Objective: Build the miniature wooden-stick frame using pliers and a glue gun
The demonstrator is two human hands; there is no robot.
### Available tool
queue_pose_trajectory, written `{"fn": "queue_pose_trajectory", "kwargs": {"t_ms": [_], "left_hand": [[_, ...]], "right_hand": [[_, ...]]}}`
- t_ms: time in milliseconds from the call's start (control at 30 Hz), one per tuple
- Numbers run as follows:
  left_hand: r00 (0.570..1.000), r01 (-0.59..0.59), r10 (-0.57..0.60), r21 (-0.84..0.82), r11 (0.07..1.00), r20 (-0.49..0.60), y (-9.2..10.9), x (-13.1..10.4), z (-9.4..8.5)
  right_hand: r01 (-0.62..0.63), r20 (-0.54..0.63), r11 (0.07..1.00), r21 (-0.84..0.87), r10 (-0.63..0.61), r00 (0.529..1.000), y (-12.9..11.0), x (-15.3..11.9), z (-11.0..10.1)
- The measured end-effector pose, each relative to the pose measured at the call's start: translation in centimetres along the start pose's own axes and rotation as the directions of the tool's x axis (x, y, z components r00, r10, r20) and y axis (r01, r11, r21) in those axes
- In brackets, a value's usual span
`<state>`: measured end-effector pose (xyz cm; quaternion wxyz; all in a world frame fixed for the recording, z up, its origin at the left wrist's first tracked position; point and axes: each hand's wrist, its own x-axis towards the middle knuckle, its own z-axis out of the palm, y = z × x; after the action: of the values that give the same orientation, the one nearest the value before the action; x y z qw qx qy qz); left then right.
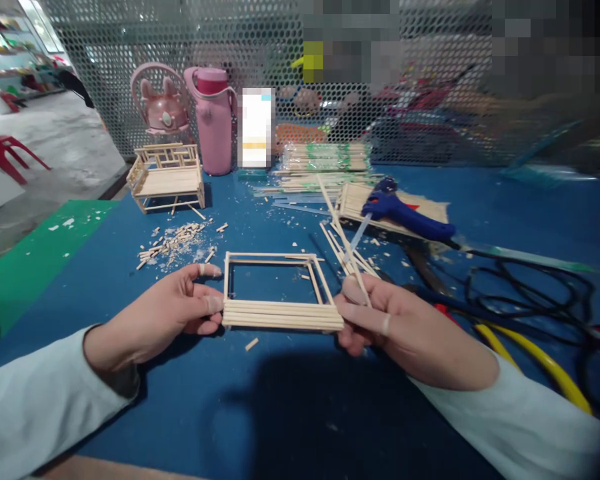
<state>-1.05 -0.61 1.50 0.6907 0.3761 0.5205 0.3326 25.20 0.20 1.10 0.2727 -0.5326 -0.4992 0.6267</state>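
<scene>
A small rectangular frame of wooden sticks (283,315) lies between my two hands, its near side covered by several sticks laid side by side. My left hand (193,303) pinches its near left corner between thumb and fingers. At the near right corner, my right hand (380,317) grips the frame and also holds a loose thin stick (336,217) that slants up and away. Behind that hand, more loose sticks (350,250) lie on the blue table. One short stick piece (251,344) rests just in front of the frame.
A blue glue gun (410,217) lies on a stick panel at right, its black cable (520,287) coiled near yellow-handled pliers (540,360). Stick offcuts (180,240), a miniature stick bench (170,180), a pink bottle (215,127) and bagged sticks (325,158) stand farther back.
</scene>
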Motion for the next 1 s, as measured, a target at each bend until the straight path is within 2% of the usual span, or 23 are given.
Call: {"fn": "queue_pose_trajectory", "kwargs": {"t_ms": [133, 333, 800, 900, 1000], "left_hand": [[1.0, 0.021, -0.021, -0.012, 1.0, -0.015, 0.3, 0.0, -0.2], [0.993, 0.112, -0.108, -0.077, 0.991, 0.048, 1.0, 0.3, -0.7], [0.999, 0.032, -0.035, 0.076, 0.997, 0.03, 0.1, 0.2, -0.5], [0.999, 0.032, -0.036, 0.113, 0.993, 0.035, 0.1, 0.1, -0.6], [1.0, -0.012, 0.013, 0.147, 0.989, -0.005, 0.1, 0.0, -0.5]], "right_hand": [[0.003, -0.013, 0.999, -0.033, -0.003, 1.0, -0.1, -0.1, 0.0], [0.025, -0.009, 1.0, -0.017, -0.025, 1.0, 0.1, -0.1, -0.2], [0.006, -0.04, 0.999, -0.033, -0.007, 0.999, -0.2, -0.2, 0.3], [0.056, -0.149, 0.991, -0.121, -0.073, 0.986, -0.3, -0.2, -0.1], [0.131, -0.261, 0.969, -0.208, -0.184, 0.948, -0.5, -0.2, -0.5]]}}
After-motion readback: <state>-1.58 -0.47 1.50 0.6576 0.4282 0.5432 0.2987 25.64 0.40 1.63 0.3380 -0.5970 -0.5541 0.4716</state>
